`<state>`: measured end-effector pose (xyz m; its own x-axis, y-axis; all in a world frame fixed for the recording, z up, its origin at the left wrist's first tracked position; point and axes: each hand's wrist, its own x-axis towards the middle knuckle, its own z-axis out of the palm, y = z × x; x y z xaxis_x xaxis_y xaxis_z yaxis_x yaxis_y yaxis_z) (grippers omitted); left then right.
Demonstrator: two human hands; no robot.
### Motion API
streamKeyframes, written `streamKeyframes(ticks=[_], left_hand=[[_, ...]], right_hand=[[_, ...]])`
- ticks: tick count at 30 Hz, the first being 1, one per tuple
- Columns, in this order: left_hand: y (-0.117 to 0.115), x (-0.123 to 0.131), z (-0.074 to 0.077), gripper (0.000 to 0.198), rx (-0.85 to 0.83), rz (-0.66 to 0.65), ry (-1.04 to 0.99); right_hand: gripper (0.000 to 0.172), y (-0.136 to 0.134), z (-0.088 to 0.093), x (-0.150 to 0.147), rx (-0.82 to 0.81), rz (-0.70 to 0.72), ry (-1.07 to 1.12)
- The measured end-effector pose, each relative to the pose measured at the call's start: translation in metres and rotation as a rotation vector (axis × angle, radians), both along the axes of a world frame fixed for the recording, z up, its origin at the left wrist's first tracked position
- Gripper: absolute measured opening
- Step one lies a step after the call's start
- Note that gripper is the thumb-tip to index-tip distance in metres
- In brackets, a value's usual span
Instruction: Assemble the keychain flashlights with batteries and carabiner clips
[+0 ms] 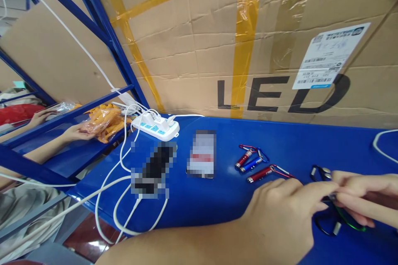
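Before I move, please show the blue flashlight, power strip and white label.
Blue flashlight point(251, 165), head view: on its barrel.
Power strip point(158, 129), head view: socket face.
White label point(330, 57), head view: its middle.

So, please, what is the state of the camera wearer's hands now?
Left hand: fingers curled at a small dark piece; grip cannot be told.
Right hand: closed, pinching that piece.

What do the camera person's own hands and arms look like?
The left hand and the right hand are both bare, with no gloves. The left forearm has no sleeve or watch showing; the right forearm is out of view.
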<state>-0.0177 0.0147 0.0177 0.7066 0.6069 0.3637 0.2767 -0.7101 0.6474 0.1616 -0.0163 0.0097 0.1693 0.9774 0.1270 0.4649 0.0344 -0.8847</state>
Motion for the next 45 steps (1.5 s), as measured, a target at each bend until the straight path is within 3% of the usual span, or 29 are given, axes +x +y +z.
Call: streamKeyframes(ticks=[5, 9, 11, 15, 18, 21, 31, 39, 45], left_hand=[[0.002, 0.001, -0.006, 0.028, 0.121, 0.019, -0.011], [0.004, 0.002, 0.000, 0.024, 0.058, 0.075, 0.005], [0.006, 0.004, 0.003, 0.025, -0.029, 0.094, -0.017], [0.010, 0.006, 0.002, 0.025, -0.150, 0.081, -0.040], [0.013, 0.008, 0.000, 0.025, -0.203, 0.062, -0.019], [0.014, 0.008, 0.000, 0.025, -0.226, 0.028, 0.008], [0.016, 0.008, 0.010, 0.023, -0.152, -0.111, 0.099], [0.015, 0.007, 0.003, 0.021, -0.047, -0.117, 0.116], [0.016, 0.008, -0.003, 0.024, 0.040, -0.099, 0.090]], right_hand=[[0.055, 0.003, 0.008, 0.006, -0.136, 0.135, 0.082], [0.054, 0.002, 0.010, 0.007, -0.110, 0.198, -0.015], [0.049, 0.001, 0.011, 0.006, -0.013, 0.182, -0.098], [0.022, -0.002, 0.012, 0.006, 0.302, 0.132, -0.268], [0.012, -0.002, 0.015, 0.007, 0.491, 0.220, -0.351], [0.012, -0.002, 0.020, 0.009, 0.568, 0.299, -0.393], [0.014, -0.001, 0.025, 0.015, 0.522, 0.338, -0.259], [0.011, -0.002, 0.013, 0.015, 0.552, 0.390, -0.214], [0.023, -0.002, 0.008, 0.012, 0.524, 0.348, -0.232]])
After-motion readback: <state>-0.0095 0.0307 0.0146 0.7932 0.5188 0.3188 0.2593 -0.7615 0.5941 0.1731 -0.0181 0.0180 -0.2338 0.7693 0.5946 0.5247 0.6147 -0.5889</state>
